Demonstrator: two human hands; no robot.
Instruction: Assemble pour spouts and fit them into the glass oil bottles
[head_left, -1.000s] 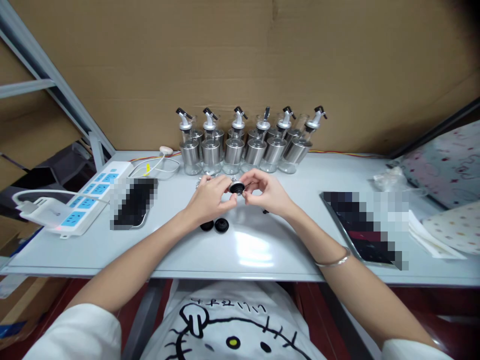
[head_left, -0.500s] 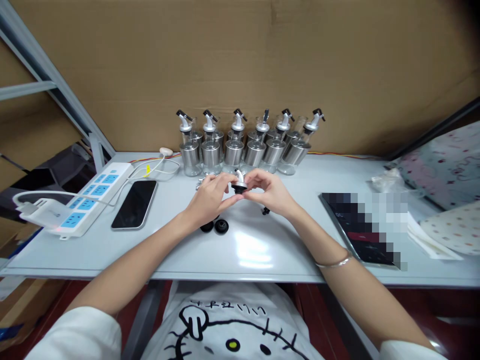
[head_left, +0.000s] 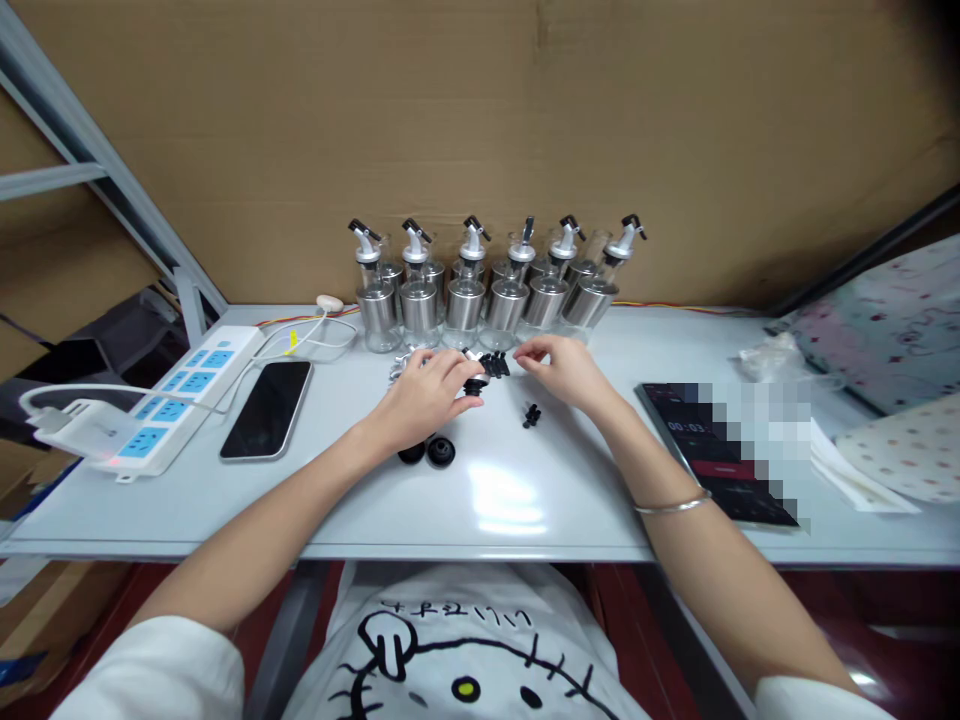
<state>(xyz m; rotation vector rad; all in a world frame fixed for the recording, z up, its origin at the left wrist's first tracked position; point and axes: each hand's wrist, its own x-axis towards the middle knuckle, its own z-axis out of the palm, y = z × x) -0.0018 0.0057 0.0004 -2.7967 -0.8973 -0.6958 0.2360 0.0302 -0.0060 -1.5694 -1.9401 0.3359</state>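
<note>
My left hand [head_left: 431, 395] is closed around a pourer spout [head_left: 475, 382] with a silver top and a black ribbed stopper, held just above the table. My right hand [head_left: 559, 368] is apart from it, its fingers loosely curled and slightly parted, with nothing visible between them. Close to those fingertips lies a row of small black pieces [head_left: 495, 364]. Another small black cluster [head_left: 532, 415] rests below my right hand. Silver spout parts [head_left: 401, 366] are partly hidden behind my left hand. Near my left wrist lie black round stoppers [head_left: 441, 452], one partly covered.
Several glass bottles with steel sleeves [head_left: 465, 305] stand at the back, the front row fitted with pourers. On the left are a power strip [head_left: 180, 400], a white cable and a phone [head_left: 267, 410]. A tablet-like device [head_left: 720, 455] and a plastic bag [head_left: 772, 360] lie on the right.
My right hand has let go of the pourer spout and drawn off to the right, beside the black pieces. The left hand still holds the spout, now a little lower.
</note>
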